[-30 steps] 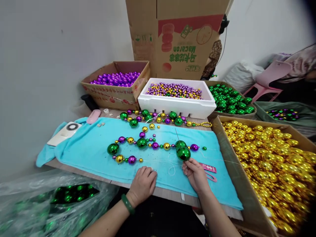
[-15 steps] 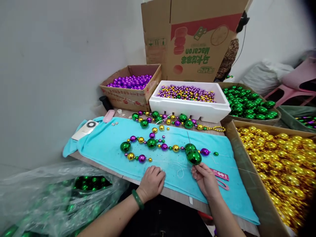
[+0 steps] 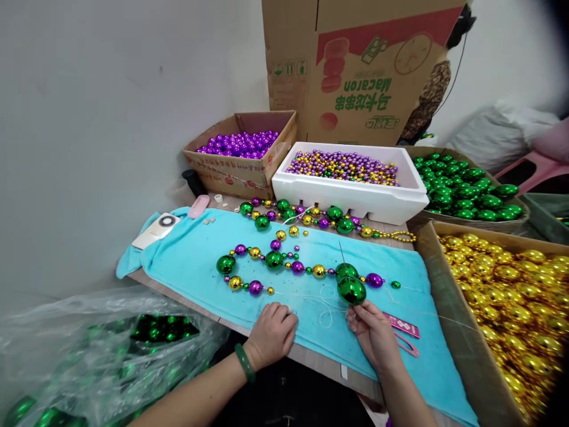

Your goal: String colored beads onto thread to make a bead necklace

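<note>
My right hand (image 3: 367, 326) pinches the lower end of a needle (image 3: 342, 251), which passes up through a large green bead (image 3: 351, 290). That bead overlaps another green one in the bead strand on the blue towel (image 3: 186, 261). My left hand (image 3: 272, 332) rests with curled fingers at the towel's front edge; what it may hold is hidden. Purple, gold and green beads form a curved strand, with a purple bead (image 3: 255, 287) near its lower end. Clear thread (image 3: 326, 305) loops between my hands. A pink tool (image 3: 406, 344) lies right of my right hand.
A white foam box (image 3: 347, 196) of small beads stands behind the towel. Purple beads fill a cardboard box (image 3: 229, 175) at the back left. Gold beads (image 3: 511, 284) and green beads (image 3: 466, 190) sit at the right. A plastic bag (image 3: 111, 350) is at lower left.
The view has shifted slightly, so the boxes on the right appear farther right. My hands keep nearly the same places, and the green bead is still on the needle.
</note>
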A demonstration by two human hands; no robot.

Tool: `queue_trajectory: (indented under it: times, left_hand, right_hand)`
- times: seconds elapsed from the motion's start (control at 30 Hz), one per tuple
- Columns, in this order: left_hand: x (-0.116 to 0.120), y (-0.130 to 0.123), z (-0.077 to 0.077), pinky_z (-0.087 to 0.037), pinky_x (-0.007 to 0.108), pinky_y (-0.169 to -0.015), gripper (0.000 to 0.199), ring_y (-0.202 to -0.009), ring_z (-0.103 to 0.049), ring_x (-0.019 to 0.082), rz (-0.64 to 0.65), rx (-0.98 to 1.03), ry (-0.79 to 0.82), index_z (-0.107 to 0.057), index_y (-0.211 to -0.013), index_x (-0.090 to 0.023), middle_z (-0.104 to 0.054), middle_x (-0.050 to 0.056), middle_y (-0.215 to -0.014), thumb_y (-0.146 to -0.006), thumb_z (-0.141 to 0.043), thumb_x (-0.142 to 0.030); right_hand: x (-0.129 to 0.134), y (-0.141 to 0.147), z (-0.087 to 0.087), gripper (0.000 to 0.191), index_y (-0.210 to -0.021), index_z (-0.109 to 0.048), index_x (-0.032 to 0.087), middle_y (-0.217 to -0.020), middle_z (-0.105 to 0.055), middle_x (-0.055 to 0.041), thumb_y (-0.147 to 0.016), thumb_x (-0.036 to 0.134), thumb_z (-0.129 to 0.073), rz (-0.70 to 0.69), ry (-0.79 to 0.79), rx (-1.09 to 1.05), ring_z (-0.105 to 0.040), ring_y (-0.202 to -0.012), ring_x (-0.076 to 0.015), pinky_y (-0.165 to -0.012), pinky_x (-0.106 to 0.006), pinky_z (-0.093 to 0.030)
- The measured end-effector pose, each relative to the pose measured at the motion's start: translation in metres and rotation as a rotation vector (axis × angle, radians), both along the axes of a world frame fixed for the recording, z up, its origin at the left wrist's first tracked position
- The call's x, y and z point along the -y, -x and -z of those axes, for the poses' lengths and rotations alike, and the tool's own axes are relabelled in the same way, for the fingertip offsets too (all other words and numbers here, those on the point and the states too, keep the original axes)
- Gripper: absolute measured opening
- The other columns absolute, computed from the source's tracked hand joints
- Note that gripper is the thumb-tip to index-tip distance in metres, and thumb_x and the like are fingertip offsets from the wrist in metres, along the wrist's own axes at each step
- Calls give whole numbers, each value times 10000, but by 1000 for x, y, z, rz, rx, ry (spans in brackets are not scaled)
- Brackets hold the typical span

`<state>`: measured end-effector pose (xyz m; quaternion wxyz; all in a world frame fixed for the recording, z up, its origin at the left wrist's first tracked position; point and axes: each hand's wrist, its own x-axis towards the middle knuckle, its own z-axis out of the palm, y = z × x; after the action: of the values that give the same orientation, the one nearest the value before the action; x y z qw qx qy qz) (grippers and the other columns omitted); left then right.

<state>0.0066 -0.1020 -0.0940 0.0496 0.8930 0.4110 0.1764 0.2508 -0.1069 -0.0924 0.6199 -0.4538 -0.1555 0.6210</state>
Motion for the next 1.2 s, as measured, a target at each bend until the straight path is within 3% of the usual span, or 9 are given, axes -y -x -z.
queue_trajectory:
  times: [0.87,1.2]
  left_hand:
    - [0,1,-3,-382,356,-736,130,-851,-454,209,6,-27,2,-580,-925,-193,-545,66,-888,-843,-483,-217]
    - [-1,2,-2,-389,370,-769,143,-873,-454,216,19,-5,23,-573,-929,-186,-544,74,-906,-864,-446,-193]
  right_hand:
    - [-1,-2,0,223,-706,-660,184,-614,-611,-9,-577,258,-827,-41,-6,24,-539,-550,-114,-449,-207,-401]
    - [-3,2,-11,225,-668,-621,171,-578,-586,-2,-575,236,-815,-19,40,43,-515,-516,-106,-429,-201,-367]
